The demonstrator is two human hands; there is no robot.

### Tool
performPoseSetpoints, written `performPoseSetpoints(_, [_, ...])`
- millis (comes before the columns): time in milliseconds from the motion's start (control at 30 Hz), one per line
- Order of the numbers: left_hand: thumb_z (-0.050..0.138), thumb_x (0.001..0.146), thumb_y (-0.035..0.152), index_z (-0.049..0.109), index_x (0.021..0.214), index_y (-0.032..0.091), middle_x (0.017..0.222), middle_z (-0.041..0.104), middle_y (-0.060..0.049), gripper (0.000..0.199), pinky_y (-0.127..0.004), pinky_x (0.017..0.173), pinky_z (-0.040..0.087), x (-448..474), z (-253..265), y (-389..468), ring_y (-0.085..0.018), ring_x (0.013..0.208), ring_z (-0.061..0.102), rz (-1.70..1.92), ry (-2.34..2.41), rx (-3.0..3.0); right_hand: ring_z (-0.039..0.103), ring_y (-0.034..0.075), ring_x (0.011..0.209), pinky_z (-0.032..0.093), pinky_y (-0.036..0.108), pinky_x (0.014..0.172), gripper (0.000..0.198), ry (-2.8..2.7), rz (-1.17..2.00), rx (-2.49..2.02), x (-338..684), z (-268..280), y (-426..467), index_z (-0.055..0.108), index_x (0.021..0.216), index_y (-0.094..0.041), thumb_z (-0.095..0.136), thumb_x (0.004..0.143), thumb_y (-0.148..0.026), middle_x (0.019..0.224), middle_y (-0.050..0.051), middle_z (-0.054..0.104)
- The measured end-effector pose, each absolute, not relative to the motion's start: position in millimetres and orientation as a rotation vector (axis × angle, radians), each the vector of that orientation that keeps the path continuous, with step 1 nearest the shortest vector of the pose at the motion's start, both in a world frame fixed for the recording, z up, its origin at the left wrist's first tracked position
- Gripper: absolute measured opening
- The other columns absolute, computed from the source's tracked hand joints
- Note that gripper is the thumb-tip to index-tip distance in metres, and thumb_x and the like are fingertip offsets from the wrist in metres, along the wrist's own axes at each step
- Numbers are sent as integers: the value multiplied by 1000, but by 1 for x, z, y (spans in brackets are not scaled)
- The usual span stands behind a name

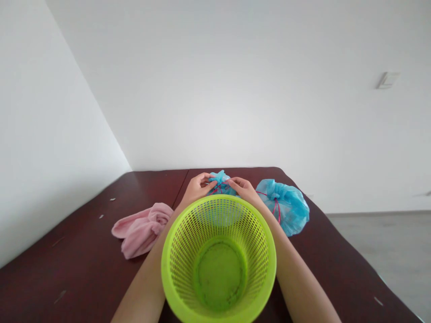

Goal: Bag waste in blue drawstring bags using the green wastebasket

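The blue bag sits between the two hands, its bunched top gathered up in folds and its lower part hidden behind the basket, with a bit of blue showing through the mesh. A thin red string runs about the gathered part. The left hand has its thumb and fingers closed in on the bag's left side, though I cannot tell whether they pinch the string as well. The right hand holds thumb and forefinger pressed together on the string at the bag's right side. Just on the near side of the grip, between the two forearms, the green basket faces up with its round rim and mesh wall, and nothing lies inside it. Just right of the right hand and forearm lies a second blue bag, puffed out and knotted, with another red string on it. To the left of the grip and nearer the viewer, beside the left forearm, is a crumpled pink cloth. All around spreads the dark red table, and beyond the hands rises a pale wall, with a small white switch high to the right
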State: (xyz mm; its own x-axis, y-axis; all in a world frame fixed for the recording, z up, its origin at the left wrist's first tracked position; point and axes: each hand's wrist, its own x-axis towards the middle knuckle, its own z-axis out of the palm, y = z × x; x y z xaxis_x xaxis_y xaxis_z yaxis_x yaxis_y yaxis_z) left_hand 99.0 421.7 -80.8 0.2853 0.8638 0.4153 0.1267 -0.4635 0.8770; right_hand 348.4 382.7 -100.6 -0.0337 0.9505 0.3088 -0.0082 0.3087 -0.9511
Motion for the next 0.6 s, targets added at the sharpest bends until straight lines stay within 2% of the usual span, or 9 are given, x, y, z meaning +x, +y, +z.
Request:
performPoseSetpoints(167, [100, 89, 65, 81, 120, 19, 118, 93, -16, 59, -47, 99, 72, 105, -98, 430, -33, 106, 89, 1245, 898, 1725, 72, 23, 86, 56, 36, 78, 60, -1372, 1023, -983, 341, -113, 384, 88, 114, -24, 100, 81, -73, 97, 5, 86])
performPoseSetpoints(400, [101, 87, 64, 84, 117, 20, 115, 91, -15, 56, -44, 93, 69, 100, -105, 434, -32, 104, 87, 1302, 924, 1721, 69, 25, 90, 57, 39, 87, 37, -1361, 877, -1020, 344, -112, 386, 85, 90, -27, 98, 79, -60, 91, 1, 82])
performPoseSetpoints(500, [99, 89, 65, 84, 114, 20, 104, 89, -11, 53, -40, 85, 65, 90, -101, 438, -30, 95, 84, 1338, 959, 1727, 70, 27, 94, 58, 41, 93, 37, -1325, 817, -1039, 349, -108, 390, 86, 87, -28, 101, 74, -59, 91, 2, 83])
performPoseSetpoints(600, [96, 92, 65, 84, 110, 21, 98, 86, -9, 49, -39, 83, 62, 80, -96, 440, -28, 91, 80, 1370, 988, 1729, 70, 25, 85, 58, 40, 84, 42, -1286, 839, -1056, 350, -108, 389, 90, 92, -25, 97, 81, -65, 88, 5, 83])
